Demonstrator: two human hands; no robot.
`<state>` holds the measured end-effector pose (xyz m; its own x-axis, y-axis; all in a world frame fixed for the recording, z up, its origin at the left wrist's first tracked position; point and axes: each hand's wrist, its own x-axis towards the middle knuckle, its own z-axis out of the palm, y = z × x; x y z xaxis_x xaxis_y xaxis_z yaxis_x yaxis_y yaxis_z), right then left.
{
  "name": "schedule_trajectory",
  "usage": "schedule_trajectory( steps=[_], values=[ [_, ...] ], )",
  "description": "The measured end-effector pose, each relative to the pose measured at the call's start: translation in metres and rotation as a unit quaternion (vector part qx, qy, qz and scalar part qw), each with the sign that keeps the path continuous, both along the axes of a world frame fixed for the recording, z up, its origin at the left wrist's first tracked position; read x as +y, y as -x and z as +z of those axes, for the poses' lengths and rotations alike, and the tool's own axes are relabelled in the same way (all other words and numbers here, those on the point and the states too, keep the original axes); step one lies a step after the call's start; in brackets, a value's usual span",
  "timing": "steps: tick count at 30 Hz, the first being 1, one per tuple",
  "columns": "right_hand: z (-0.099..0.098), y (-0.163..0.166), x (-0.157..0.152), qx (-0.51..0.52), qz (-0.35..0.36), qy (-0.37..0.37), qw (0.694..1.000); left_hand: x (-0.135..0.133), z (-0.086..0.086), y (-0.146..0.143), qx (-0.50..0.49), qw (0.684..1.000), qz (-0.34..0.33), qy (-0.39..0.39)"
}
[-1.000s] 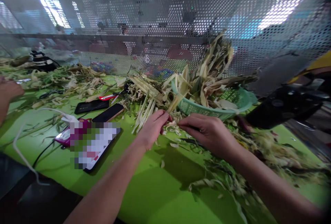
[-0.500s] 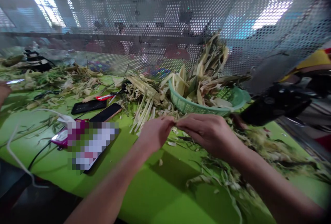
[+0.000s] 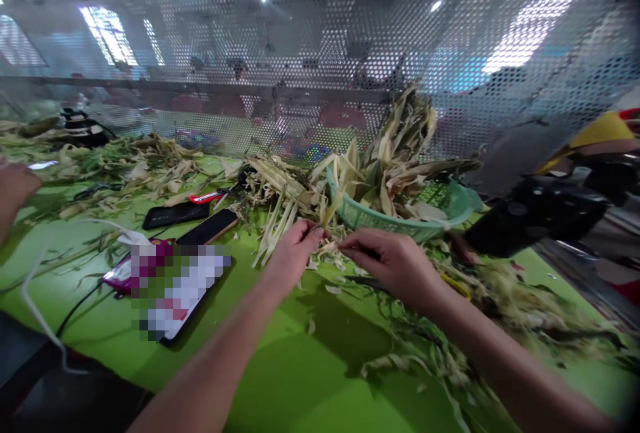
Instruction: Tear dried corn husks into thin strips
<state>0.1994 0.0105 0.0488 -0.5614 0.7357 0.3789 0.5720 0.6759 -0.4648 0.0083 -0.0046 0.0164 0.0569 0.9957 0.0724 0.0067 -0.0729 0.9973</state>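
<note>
My left hand (image 3: 299, 246) is closed in a pinch, and a pale strip of corn husk (image 3: 330, 210) rises from its fingertips. A short gap to the right, my right hand (image 3: 393, 258) has thumb and fingers pressed together. Whatever may be between those fingers is too small to make out. Just behind both hands, a green plastic basket (image 3: 385, 221) holds dried corn husks (image 3: 387, 173). Narrow pale husk strips (image 3: 277, 223) lie beside my left hand, next to a heap of husk pieces (image 3: 280, 180).
Left on the green table (image 3: 280, 380) lie two dark phones (image 3: 207, 228), a red cutter (image 3: 206, 198), a purple packet (image 3: 125, 273) and a lit phone (image 3: 195, 300). Another person's hand (image 3: 17, 186) is at the far left. Husk fibres (image 3: 520, 300) spread at right. A perforated metal screen (image 3: 300, 53) stands behind.
My hands were together at the fingertips and are now slightly apart. A husk strip now shows above my left fingers. The view has tilted up slightly.
</note>
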Motion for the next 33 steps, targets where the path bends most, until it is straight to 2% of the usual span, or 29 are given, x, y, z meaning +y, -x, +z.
schedule_trajectory(
  steps=[4, 8, 11, 14, 16, 18, 21, 24, 27, 30, 33],
  values=[
    [-0.001, 0.008, -0.015, -0.062, -0.020, -0.162, 0.985, 0.000, 0.002, 0.001, 0.046, 0.998, 0.036, -0.014],
    [-0.010, 0.012, -0.018, -0.102, 0.001, -0.223, 0.969, -0.001, 0.003, 0.000, 0.085, 0.995, 0.048, -0.023],
    [-0.018, 0.017, -0.021, -0.102, 0.026, -0.233, 0.967, 0.001, -0.004, -0.001, 0.142, 0.987, 0.068, -0.038],
    [-0.016, 0.016, -0.022, -0.085, 0.047, -0.214, 0.972, 0.002, -0.009, -0.001, 0.261, 0.959, 0.080, -0.076],
    [-0.008, 0.010, -0.018, -0.077, 0.054, -0.190, 0.977, 0.000, -0.009, -0.001, 0.340, 0.932, 0.057, -0.113],
    [0.003, -0.001, -0.011, -0.064, 0.038, -0.155, 0.985, -0.003, -0.005, -0.001, 0.366, 0.919, -0.003, -0.145],
    [0.011, -0.016, 0.006, -0.012, -0.009, -0.056, 0.998, -0.007, 0.001, -0.002, 0.296, 0.933, -0.125, -0.159],
    [0.005, -0.023, 0.020, 0.082, -0.021, 0.078, 0.993, -0.007, 0.003, -0.002, 0.124, 0.968, -0.188, -0.114],
    [-0.007, -0.016, 0.022, 0.112, -0.021, 0.113, 0.987, -0.002, -0.001, -0.001, -0.012, 0.990, -0.135, -0.041],
    [-0.012, -0.004, 0.010, 0.076, -0.018, 0.059, 0.995, 0.004, -0.005, 0.001, -0.039, 0.999, -0.036, -0.009],
    [-0.013, 0.006, -0.005, 0.026, 0.012, -0.030, 0.999, 0.004, -0.005, 0.001, -0.014, 1.000, 0.008, -0.003]
  ],
)
